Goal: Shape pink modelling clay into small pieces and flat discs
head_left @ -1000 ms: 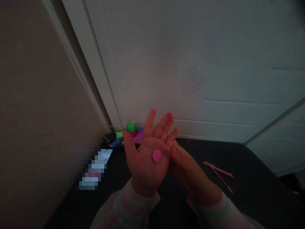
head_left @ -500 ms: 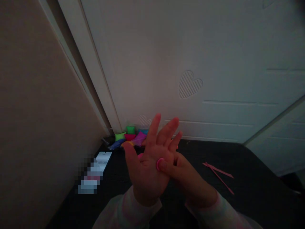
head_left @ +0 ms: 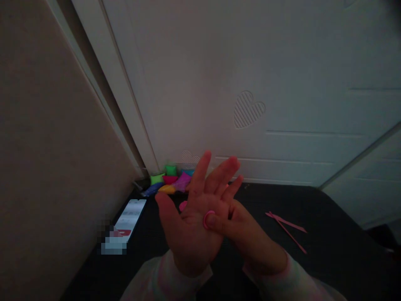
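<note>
My left hand (head_left: 200, 221) is held up over the dark table, palm toward me, its fingers stretched and spread. On that palm lies a small round piece of pink modelling clay (head_left: 206, 219), its rim raised in a ring. The thumb of my right hand (head_left: 247, 234) presses into the middle of this clay. Its other fingers are closed round behind the edge of my left hand, largely hidden. Just behind my left thumb, another pink lump (head_left: 182, 205) shows on the table, partly covered.
Several coloured clay packets (head_left: 171, 179) are heaped at the back left against a white panel (head_left: 188, 83) with heart reliefs. A phone (head_left: 133, 213), partly pixelated, lies at the left edge. Two thin pink modelling tools (head_left: 288, 223) lie crossed on the dark table (head_left: 332, 217), right.
My left thumb has swung outward to the left, uncovering the yellow packet and more of the pink lump. My right thumb stays on the clay, shifted very slightly left.
</note>
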{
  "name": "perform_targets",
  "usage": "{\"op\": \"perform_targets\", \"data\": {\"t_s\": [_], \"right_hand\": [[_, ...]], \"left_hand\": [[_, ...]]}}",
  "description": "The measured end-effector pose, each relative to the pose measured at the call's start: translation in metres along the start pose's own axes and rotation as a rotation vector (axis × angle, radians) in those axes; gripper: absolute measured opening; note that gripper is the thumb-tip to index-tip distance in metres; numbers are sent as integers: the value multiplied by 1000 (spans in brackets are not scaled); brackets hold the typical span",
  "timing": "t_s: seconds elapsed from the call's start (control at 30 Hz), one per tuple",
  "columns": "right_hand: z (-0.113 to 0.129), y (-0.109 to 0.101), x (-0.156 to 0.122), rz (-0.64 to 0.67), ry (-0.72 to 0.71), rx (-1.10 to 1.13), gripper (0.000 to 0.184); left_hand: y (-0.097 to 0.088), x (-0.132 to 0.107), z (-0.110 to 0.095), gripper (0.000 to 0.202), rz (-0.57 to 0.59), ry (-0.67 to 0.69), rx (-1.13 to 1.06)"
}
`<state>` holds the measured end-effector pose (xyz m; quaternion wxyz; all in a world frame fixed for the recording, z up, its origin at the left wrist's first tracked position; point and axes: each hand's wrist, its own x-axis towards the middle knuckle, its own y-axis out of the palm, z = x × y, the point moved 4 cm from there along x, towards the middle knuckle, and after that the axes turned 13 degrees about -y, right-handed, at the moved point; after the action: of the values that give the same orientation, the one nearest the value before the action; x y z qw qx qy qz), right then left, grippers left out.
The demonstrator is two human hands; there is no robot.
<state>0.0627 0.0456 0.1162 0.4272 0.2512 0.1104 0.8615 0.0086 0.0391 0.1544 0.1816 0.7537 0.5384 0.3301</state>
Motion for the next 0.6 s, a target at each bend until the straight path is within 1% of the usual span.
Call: {"op": "perform_targets", "data": {"t_s": [0.6], "right_hand": [[-3,-1,-1,-29,44,-47,31]], "left_hand": [[2,-1,-2,74,21,-5,0]]}}
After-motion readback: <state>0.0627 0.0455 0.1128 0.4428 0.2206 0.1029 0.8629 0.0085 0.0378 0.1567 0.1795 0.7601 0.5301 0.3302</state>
